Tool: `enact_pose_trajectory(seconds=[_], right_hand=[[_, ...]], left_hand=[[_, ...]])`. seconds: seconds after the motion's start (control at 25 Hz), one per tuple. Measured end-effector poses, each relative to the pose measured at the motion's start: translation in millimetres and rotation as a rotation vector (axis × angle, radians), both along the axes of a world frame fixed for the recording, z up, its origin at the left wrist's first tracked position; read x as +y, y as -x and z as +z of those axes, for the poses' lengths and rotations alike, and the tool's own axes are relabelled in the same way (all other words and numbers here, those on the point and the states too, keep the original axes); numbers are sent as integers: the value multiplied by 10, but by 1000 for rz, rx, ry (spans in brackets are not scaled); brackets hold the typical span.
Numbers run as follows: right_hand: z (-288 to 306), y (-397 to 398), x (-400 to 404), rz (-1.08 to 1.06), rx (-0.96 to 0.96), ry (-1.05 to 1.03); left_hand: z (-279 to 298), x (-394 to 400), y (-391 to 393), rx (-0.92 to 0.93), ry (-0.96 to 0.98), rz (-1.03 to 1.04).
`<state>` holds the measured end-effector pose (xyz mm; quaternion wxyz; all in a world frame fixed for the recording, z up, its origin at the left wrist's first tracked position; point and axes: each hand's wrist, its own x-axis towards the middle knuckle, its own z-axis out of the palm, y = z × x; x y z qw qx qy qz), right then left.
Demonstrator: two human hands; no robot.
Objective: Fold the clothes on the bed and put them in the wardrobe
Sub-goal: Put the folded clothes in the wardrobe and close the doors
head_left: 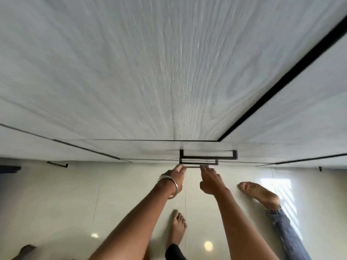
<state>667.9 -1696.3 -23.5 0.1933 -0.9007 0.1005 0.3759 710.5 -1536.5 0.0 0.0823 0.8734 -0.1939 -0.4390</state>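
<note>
While both hands reach the wardrobe (169,72) handle (199,163), probably to open a drawer, blur hides each grip

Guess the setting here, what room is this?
Likely a bedroom or dressing area at a fitted wardrobe: tall pale wood-grain doors, stacked drawer handles that both hands reach for, glossy tiled floor, bare feet.

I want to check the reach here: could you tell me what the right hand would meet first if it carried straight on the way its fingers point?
The right hand points at the lowest dark handle of the wardrobe; its fingertips look at or on it already, though blur hides contact.
</note>
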Motion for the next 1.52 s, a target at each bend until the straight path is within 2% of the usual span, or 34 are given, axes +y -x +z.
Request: enact_pose_trajectory(seconds=[0.16, 0.28, 0.4, 0.52, 0.64, 0.68, 0.72, 0.8, 0.88, 0.92, 0.96, 1.04, 1.12, 1.32, 1.52], right_hand=[[-591, -214, 2, 190, -53, 183], [-786, -148, 125, 130, -161, 259], [-892, -6, 271, 19, -243, 262], [-909, 222, 350, -26, -237, 258], [-695, 552, 391, -69, -93, 104], [-546, 693, 389, -158, -21, -51], [-382, 851, 382, -341, 42, -258], [-7, 1150, 409, -933, 165, -701], [79, 1362, 480, -1489, 226, -817], [57, 1456, 522, -1666, 229, -836], [23, 1512, 575, -1741, 236, -821], [52, 1604, 687, -1757, 283, -766], [127, 1650, 721, -1719, 334, -696], [331, 1627, 592, -1473, 464, -347], [455, 1511, 658, -1135, 298, -88]], left_hand=[[-703, -144, -322, -21, -109, -145], [-907, -111, -216, -80, -51, -44], [-952, -99, 9, -143, -3, 50], [-918, -27, 200, -115, -7, 19], [-766, 27, 435, -6, -83, -85], [-674, 39, 563, 43, -112, -145], [-569, 57, 705, 75, -142, -212], [-302, 153, 1020, 62, -132, -259], [-24, 327, 1306, -68, -19, -195], [103, 422, 1416, -127, 32, -125], [180, 518, 1482, -156, 49, -44], [232, 678, 1538, -163, -5, 55], [165, 784, 1528, -101, -96, 69], [137, 849, 1483, 93, -180, 144], [216, 841, 1391, 178, -203, 63]])
